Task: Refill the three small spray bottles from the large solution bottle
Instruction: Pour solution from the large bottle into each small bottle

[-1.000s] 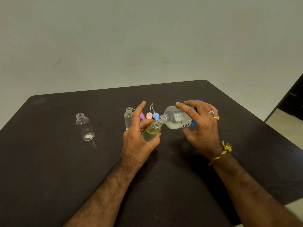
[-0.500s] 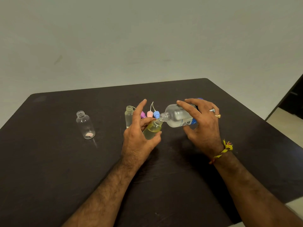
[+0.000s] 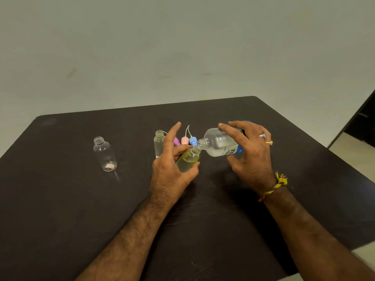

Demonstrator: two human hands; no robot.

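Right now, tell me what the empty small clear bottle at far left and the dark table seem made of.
Empty small clear bottle: likely clear plastic, possibly glass; glossy, see-through, with a moulded threaded neck. Dark table: apparently a dark brown laminate or coated board; matt with faint scuffs and a dull sheen, though the core is not visible.

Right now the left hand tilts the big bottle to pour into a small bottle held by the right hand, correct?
Hands are swapped: in the head view, the right hand tilts the big bottle, and the left hand holds the small bottle.
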